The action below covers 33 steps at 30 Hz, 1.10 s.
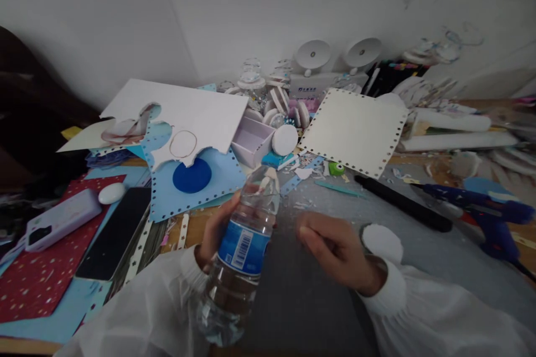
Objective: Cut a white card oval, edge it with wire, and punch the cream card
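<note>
A clear plastic bottle with a blue label leans in the middle of the view, its neck pointing up and away. Round its left side, my left hand grips it, with most of the fingers hidden behind the bottle. To the right of the bottle, my right hand is closed over the grey mat, the fingers curled in; whatever is between them, if anything, is too small to make out. A white round piece lies beside my right wrist.
A blue glue gun and a black rod lie at the right. Phones, one dark and one lilac-cased, are at the left. Cut card and an open box stand behind.
</note>
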Motion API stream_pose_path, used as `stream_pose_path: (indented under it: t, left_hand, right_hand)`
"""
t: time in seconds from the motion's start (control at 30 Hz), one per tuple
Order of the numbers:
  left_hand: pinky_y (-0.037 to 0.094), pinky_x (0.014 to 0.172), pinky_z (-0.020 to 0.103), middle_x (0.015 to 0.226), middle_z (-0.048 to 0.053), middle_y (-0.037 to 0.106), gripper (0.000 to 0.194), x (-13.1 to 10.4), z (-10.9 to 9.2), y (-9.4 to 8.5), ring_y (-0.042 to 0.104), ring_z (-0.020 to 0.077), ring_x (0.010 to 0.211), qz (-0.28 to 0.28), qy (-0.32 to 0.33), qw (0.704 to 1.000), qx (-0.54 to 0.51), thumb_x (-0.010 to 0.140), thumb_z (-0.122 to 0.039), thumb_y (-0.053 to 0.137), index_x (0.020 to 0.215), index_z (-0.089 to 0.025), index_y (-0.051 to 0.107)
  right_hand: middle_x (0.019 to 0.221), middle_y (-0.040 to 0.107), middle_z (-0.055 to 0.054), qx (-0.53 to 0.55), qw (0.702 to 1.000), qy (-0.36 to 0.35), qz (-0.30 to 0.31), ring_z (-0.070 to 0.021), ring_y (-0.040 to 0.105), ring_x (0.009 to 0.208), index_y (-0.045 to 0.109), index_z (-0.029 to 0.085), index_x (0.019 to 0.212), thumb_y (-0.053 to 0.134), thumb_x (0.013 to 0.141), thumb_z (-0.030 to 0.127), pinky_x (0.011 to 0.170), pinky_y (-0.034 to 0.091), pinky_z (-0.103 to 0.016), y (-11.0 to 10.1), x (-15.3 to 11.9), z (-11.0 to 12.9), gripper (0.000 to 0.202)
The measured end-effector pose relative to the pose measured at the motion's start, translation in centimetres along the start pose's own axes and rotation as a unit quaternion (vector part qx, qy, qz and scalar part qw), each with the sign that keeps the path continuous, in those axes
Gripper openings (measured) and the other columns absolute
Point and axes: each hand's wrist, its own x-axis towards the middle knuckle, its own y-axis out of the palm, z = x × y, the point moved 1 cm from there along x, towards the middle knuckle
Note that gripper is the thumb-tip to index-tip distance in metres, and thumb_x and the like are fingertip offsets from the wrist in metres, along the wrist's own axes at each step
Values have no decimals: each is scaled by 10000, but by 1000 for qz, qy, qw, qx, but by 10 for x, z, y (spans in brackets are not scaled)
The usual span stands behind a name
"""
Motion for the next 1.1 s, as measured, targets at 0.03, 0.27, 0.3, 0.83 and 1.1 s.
stream_pose_path:
  t: [0.03, 0.27, 0.3, 0.83, 1.1]
  left_hand:
    - [515, 570, 316, 850, 56, 670, 404, 0, -1, -1, 654, 216, 684, 0, 2, 1000, -7, 853, -499, 480, 1157, -236, 523]
    - [435, 630, 244, 812, 7, 602, 242, -4, 0, 11, 570, 132, 671, -26, 28, 995, 97, 770, -325, 653, 930, -180, 544]
    - [423, 642, 246, 777, -6, 585, 252, -6, 1, 11, 547, 121, 650, -24, 23, 992, 124, 767, -323, 658, 939, -183, 537]
    - [407, 667, 268, 751, -7, 557, 272, -7, 0, 16, 518, 125, 655, -20, 15, 990, 142, 778, -355, 650, 927, -182, 502]
    - [411, 648, 268, 786, -15, 573, 248, -8, -1, 20, 543, 134, 650, -32, 19, 995, 97, 770, -299, 652, 942, -194, 508]
  right_hand:
    - [555, 421, 31, -1, 1000, 16, -12, -103, 395, 503, 418, 202, 615, 409, 913, 179, 483, 308, -251, 0, 0, -1, 300]
    - [657, 473, 8, 107, 989, 16, -105, -140, 477, 612, 475, 204, 718, 454, 915, 232, 555, 369, -279, -1, -2, -9, 201]
    - [686, 476, 5, 118, 985, 16, -121, -144, 482, 632, 480, 207, 752, 477, 906, 241, 568, 379, -283, -1, -2, -10, 158]
    - [749, 466, 12, 133, 974, 172, -59, -137, 444, 688, 449, 220, 815, 348, 970, 305, 638, 379, -268, 7, 4, -10, 203]
    - [855, 538, -9, 277, 940, 198, -18, -169, 519, 811, 451, 250, 866, 409, 932, 423, 755, 434, -299, 7, 8, -9, 190]
